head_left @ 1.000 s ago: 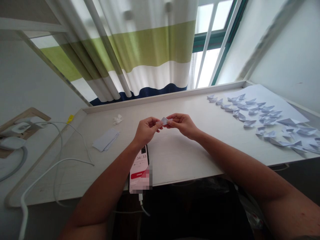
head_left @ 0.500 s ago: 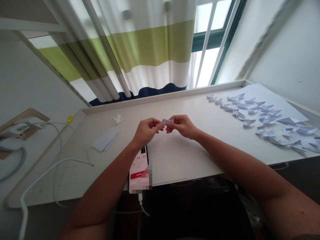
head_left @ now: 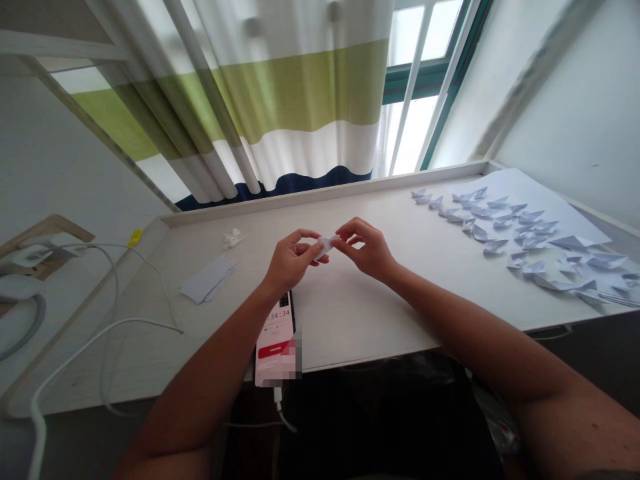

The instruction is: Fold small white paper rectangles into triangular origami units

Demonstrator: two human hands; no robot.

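Note:
A small piece of folded white paper is held above the desk between my two hands. My left hand pinches its left part between thumb and fingers. At its upper right corner, the thumb and index finger of my right hand are closed on the edge. Fingertips cover some of the paper, so its exact fold shape is hard to make out. Many small folded paper boats stand in loose rows on the right of the desk. Left of my hands lies a stack of folded white paper.
A phone with a charging cable lies under my left forearm at the desk's front edge. Crumpled paper sits at the back left. White cables loop across the left side. A curtain hangs behind the raised desk rim.
The folded paper has turned and shows more of its face. My right hand has shifted its grip to the upper right corner, with its knuckles raised. The view has moved slightly.

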